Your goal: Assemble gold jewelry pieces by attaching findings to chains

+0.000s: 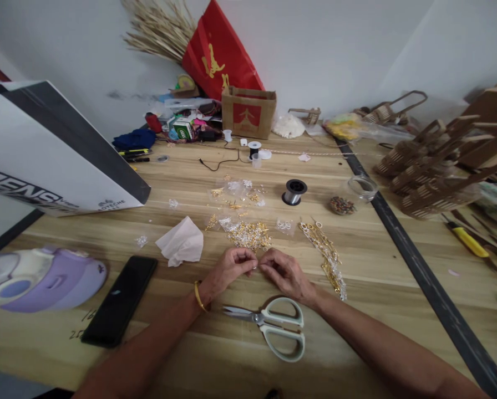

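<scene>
My left hand (233,267) is closed in a pinch around a tiny pale, shiny piece, too small to name. Close beside it, my right hand (285,272) also has its fingers pressed together; what they hold, if anything, is hidden. Just beyond both hands lies a pile of gold and silver beads (250,235). Strands of gold and silver chain pieces (325,252) stretch out to the right of my right hand. Nearer to me, scissors with pale handles (269,321) rest on the table between my forearms, blades pointing left.
A black phone (120,299), a purple-and-white bottle (52,280) and a crumpled tissue (182,242) lie on the left. Behind the beads are a wire spool (294,192) and small bags. A jar of colored beads (343,205) and wooden baskets (435,166) stand at right.
</scene>
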Tool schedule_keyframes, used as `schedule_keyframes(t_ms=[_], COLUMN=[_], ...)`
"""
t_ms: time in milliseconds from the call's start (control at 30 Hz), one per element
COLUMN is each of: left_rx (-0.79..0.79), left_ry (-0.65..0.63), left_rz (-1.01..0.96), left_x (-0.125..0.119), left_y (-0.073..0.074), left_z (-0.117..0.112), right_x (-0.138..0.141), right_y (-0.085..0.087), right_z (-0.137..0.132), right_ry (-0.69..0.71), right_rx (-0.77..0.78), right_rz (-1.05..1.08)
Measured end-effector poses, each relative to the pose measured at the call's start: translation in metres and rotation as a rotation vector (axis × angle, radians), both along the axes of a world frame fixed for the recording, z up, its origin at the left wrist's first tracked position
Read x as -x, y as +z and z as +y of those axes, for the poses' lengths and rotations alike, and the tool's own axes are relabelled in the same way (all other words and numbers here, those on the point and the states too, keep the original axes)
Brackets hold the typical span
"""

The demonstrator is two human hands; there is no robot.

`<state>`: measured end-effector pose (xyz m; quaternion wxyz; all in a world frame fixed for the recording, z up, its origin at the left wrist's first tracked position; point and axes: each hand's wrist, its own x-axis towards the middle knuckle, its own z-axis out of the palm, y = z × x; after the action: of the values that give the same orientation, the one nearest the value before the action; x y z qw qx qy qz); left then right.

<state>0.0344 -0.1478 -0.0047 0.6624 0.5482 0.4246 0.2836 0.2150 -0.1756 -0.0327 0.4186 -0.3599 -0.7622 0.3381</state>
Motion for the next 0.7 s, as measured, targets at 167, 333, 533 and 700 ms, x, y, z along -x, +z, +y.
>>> schedule_keyframes(t_ms=[167, 333, 533, 700], left_rx=[0.002, 0.002, -0.004, -0.031], left_ry=[-0.013, -0.013, -0.009, -0.018], left_rz=[0.008, 0.003, 0.002, 0.014], left_x=[-0.0008, -0.0007, -0.0006, -0.0004], left_y=[0.001, -0.0005, -0.0007, -0.0012], left_z=[0.0001, -0.0002, -0.0002, 0.0002], right_x=[0.0003, 0.0001, -0.0003, -0.0001], right_y=[-0.0002, 0.0016, 0.001, 0.004], right_z=[0.001, 0.0017, 0.0017, 0.0012], right_ry=[-0.021, -0.021, -0.027, -0.03], right_rx=[-0.005, 0.011, 0.025, 0.008], right_rz=[-0.004, -0.011, -0.043, -0.064])
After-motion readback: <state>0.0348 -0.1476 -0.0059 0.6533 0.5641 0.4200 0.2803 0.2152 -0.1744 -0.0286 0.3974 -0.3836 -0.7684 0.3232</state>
